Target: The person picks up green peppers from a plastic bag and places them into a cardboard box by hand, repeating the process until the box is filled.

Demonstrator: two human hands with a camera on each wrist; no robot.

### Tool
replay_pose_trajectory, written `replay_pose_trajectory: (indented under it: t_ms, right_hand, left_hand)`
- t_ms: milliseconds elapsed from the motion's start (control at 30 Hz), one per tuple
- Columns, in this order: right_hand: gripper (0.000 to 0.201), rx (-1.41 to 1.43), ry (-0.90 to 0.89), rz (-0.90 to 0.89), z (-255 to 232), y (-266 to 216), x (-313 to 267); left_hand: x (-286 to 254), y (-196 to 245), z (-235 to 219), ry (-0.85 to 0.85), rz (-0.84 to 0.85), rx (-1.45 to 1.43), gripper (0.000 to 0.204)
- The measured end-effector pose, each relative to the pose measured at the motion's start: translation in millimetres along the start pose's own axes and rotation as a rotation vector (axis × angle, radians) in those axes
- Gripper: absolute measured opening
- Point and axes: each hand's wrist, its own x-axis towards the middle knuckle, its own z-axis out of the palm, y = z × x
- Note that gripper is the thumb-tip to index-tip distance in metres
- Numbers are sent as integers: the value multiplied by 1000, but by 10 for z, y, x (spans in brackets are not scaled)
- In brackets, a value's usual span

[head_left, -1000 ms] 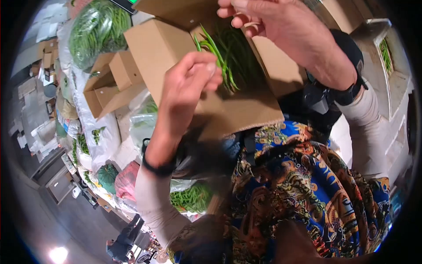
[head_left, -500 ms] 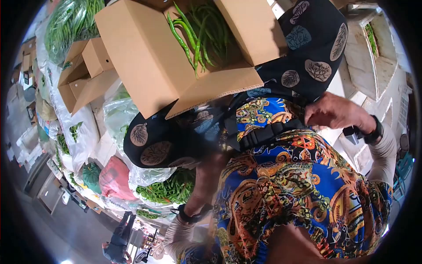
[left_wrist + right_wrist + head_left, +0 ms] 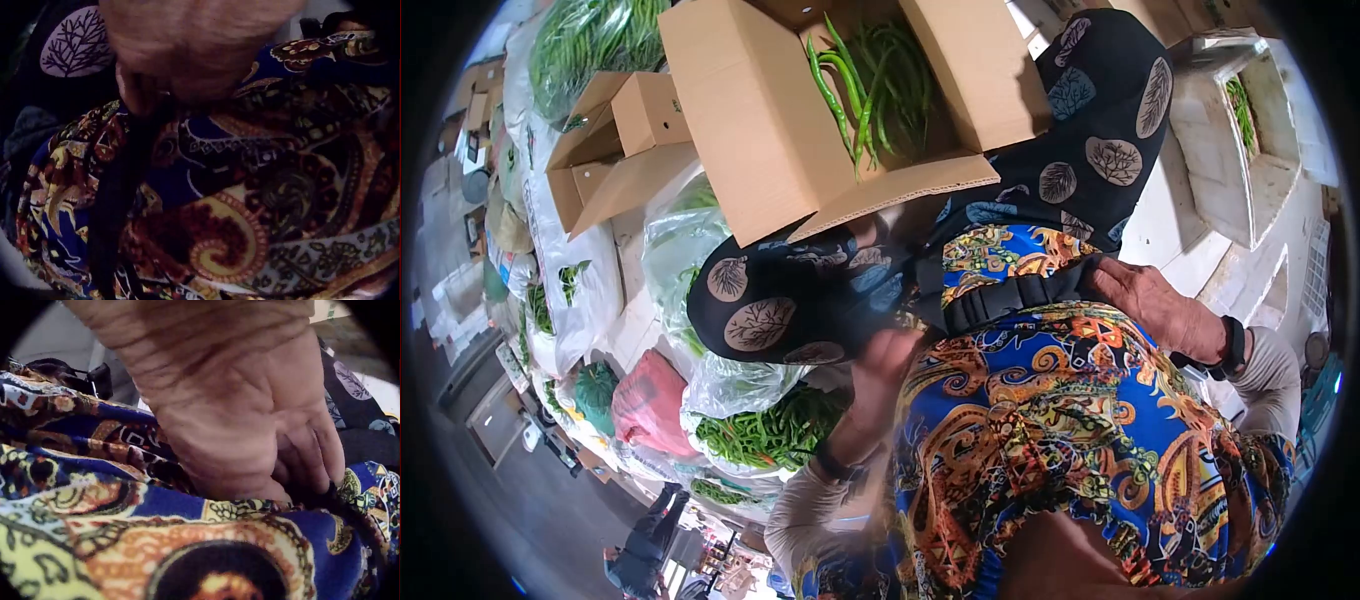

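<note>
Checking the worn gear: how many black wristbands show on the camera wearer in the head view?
2. The right wristband sits between the right hand and its sleeve; the left wristband, less distinct, between the left hand and sleeve.

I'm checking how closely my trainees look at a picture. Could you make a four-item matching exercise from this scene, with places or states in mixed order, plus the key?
Column one:
1. Right hand
2. Waist strap
3. Large open box
4. Pink sack

Column two:
A. Contains long green peppers
B. Between a green bundle and a clear bag, in the head view
C. Black, crossing a patterned garment
D. At the person's right side

Pairs: 1-D; 2-C; 3-A; 4-B
</note>
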Motion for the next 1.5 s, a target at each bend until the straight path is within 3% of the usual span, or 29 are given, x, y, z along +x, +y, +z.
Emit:
replay_pose_trajectory:
  t_ms: [200,267,367,433,533,600,733,800,933,1033,1200,1300,1400,1467,1500]
  right_hand:
    - [41,-117,140,-68,96,-7,43]
    - [43,-85,176,-89,104,21,47]
    - [46,260,112,-69,13,21,56]
    - [45,201,102,-80,16,10,51]
    - [42,132,140,-94,14,-37,41]
    - [40,133,193,-102,38,-54,78]
    - [29,63,282,-105,125,-10,113]
    - [25,-108,347,-118,228,64,137]
    - [23,-266,383,-87,140,80,375]
    - [21,-339,378,-34,192,167,544]
    - [20,-340,290,-31,183,214,756]
    - [26,-308,144,47,184,189,900]
    - [26,-275,164,-35,126,95,1031]
    - [33,-247,111,-15,139,168,1086]
    - [33,-232,97,-36,154,195,1105]
  left_hand:
    - [9,13,-69,-52,93,-1,39]
    - [-125,-43,11,-106,80,43,37]
    - [19,16,-121,-227,34,5,35]
    - [78,39,-145,-295,-11,-81,34]
    - [112,10,-39,-216,34,6,32]
    - [171,-22,-39,-18,151,-30,31]
    - [524,159,-83,175,153,-56,32]
    - [573,65,-10,313,277,309,32]
    - [723,85,56,370,244,390,25]
    - [814,46,179,221,-1,304,16]
    - [1049,-191,294,66,-116,198,14]
    - [1119,-224,362,-235,-286,246,19]
    - [1014,-308,407,-281,-148,252,14]
    - [960,-373,400,-361,-209,171,19]
    - [908,-388,346,-294,-317,-160,23]
